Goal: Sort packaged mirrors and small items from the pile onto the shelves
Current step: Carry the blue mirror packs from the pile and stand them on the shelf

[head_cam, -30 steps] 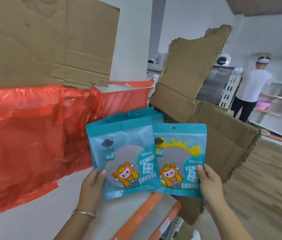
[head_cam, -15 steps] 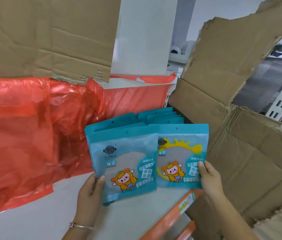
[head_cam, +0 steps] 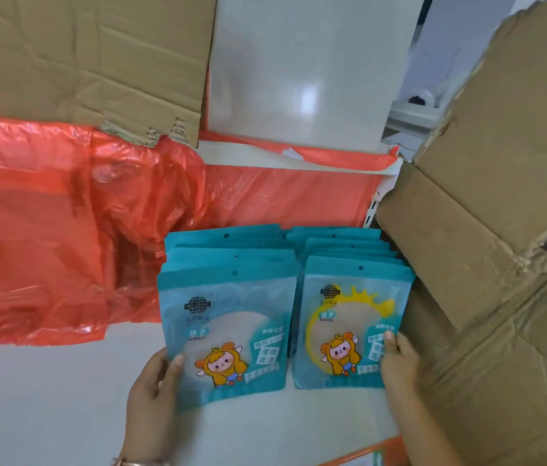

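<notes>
Two rows of teal packaged mirrors stand side by side on the white shelf (head_cam: pixel 47 391). My left hand (head_cam: pixel 152 385) grips the lower left edge of the left stack of mirror packs (head_cam: pixel 228 317), thumb across the front pack. My right hand (head_cam: pixel 398 364) grips the lower right corner of the right stack of mirror packs (head_cam: pixel 349 317), whose front pack shows a yellow sun-shaped mirror. Each front pack carries an orange cartoon figure. Several more packs stand behind each front one.
Crumpled red plastic sheet (head_cam: pixel 63 213) covers the shelf's left and back. A torn cardboard box (head_cam: pixel 487 237) presses close on the right. A cardboard sheet (head_cam: pixel 80 55) hangs above left. The orange shelf edge (head_cam: pixel 366 455) shows at the bottom.
Both hands have carried the two stacks forward and down onto the shelf. The packs now stand upright against those behind, and the view has moved closer.
</notes>
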A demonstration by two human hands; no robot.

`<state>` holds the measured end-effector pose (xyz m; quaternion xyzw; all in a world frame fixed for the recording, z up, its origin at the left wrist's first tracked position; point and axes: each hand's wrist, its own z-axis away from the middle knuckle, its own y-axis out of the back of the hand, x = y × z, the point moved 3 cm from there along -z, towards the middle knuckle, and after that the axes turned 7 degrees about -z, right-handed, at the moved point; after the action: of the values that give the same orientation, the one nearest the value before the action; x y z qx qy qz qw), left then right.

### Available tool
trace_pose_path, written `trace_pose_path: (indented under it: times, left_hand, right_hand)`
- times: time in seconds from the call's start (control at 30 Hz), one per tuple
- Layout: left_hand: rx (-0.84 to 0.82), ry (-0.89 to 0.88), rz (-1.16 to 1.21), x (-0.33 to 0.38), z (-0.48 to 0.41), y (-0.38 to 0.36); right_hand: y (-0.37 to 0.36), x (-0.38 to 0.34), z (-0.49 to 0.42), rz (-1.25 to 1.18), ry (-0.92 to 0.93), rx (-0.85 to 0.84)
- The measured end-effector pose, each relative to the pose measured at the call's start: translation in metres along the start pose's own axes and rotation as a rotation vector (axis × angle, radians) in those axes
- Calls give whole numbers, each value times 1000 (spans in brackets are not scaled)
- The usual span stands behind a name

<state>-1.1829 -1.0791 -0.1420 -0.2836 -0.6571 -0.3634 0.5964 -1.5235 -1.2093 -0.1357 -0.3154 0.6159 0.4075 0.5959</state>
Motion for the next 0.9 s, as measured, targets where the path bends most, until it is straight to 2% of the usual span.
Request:
trace_pose_path:
  times: [0.2, 0.33, 0.43, 0.7, 0.8, 0.9]
  left_hand:
    - [138, 73, -57, -3, 14, -14]
    - [220, 7, -249, -10, 5, -13]
    - [216, 8, -352, -15, 0, -13]
    - [306, 60, -394, 5, 14, -12]
    - [321, 29, -409, 4, 15, -11]
    - [324, 2, -407, 3, 14, -11]
  right_hand:
    - [-5, 3, -12, 30, 82, 49]
    - [-4, -2, -7, 90, 139, 78]
    - [-2, -5, -8, 96, 126, 88]
    - [-7, -18, 18, 113, 170, 106]
    - [-20, -23, 51, 117, 229, -7]
    - [-49, -18, 88, 353, 296, -297]
